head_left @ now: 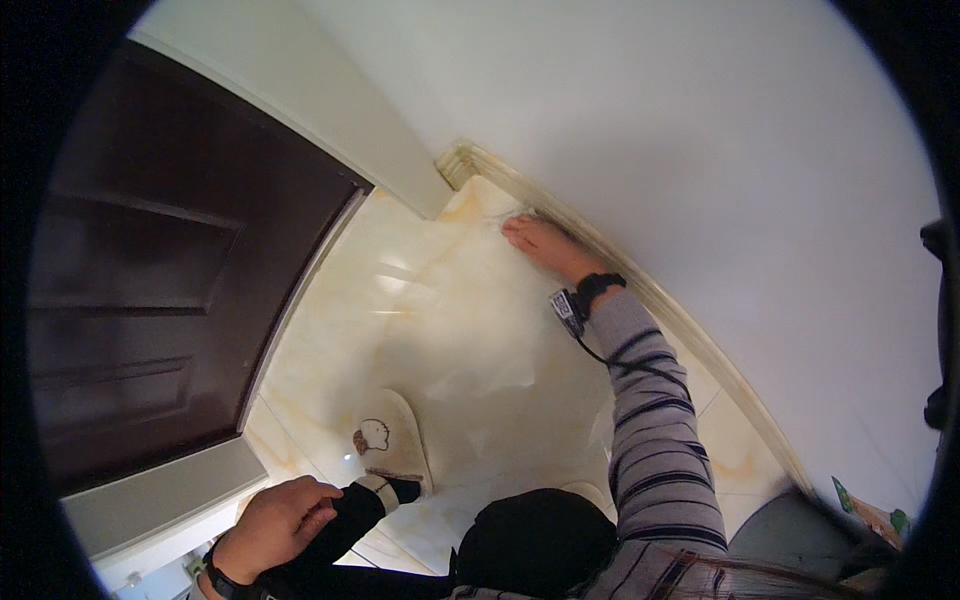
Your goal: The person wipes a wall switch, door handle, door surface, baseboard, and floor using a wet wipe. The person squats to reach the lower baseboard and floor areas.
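Observation:
My right hand (540,245) reaches down to the glossy floor beside the skirting board. Its fingers press on a thin, whitish, crumpled piece that looks like a tissue (518,214); most of it is hidden under the hand or blends with the tile. Low on the left, my left hand (278,527) hangs over my bent, dark-clad leg. Its fingers are loosely bent, with the thumb apart from them, and nothing shows in them.
The pale stone skirting board (640,275) runs along the white wall (760,190) on the right. A dark brown panelled door (180,270) stands on the left in a light frame (330,100). My cream slipper (395,435) is on the tiles. A grey rounded object (795,540) sits at lower right.

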`<act>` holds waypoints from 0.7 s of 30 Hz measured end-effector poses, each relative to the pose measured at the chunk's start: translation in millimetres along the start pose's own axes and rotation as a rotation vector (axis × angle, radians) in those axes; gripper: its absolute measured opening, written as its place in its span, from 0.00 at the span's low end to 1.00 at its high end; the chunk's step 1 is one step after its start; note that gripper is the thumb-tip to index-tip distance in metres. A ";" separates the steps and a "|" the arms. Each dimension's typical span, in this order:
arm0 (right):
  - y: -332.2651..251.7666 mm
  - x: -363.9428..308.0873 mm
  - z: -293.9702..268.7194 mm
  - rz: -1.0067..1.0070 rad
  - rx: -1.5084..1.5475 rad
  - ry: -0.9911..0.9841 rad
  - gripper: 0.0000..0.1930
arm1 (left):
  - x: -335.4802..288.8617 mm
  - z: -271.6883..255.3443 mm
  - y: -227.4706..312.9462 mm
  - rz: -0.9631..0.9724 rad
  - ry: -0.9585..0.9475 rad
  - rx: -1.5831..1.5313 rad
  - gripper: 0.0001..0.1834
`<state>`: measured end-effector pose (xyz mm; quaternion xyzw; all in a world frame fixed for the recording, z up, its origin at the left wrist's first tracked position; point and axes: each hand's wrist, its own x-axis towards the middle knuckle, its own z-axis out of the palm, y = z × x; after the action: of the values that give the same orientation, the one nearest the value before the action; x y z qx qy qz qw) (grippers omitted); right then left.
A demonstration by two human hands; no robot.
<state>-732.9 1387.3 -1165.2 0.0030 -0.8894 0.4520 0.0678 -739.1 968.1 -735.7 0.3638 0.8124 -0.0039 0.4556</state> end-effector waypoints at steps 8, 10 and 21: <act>-41.0 -181.4 -46.7 0.177 -0.037 -0.032 0.16 | 28.9 -15.0 26.1 0.122 -0.094 0.127 0.13; -55.8 -231.7 -50.5 0.207 -0.079 0.031 0.14 | 36.8 -17.3 33.7 0.144 -0.119 0.189 0.13; -153.8 -467.9 -24.9 0.848 0.021 0.325 0.06 | 73.8 -28.5 92.2 0.478 -0.194 0.321 0.13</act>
<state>-256.1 1290.1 -1084.9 -0.4320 -0.7851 0.4436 0.0155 -728.9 1088.8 -743.9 0.6101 0.6455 -0.0597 0.4556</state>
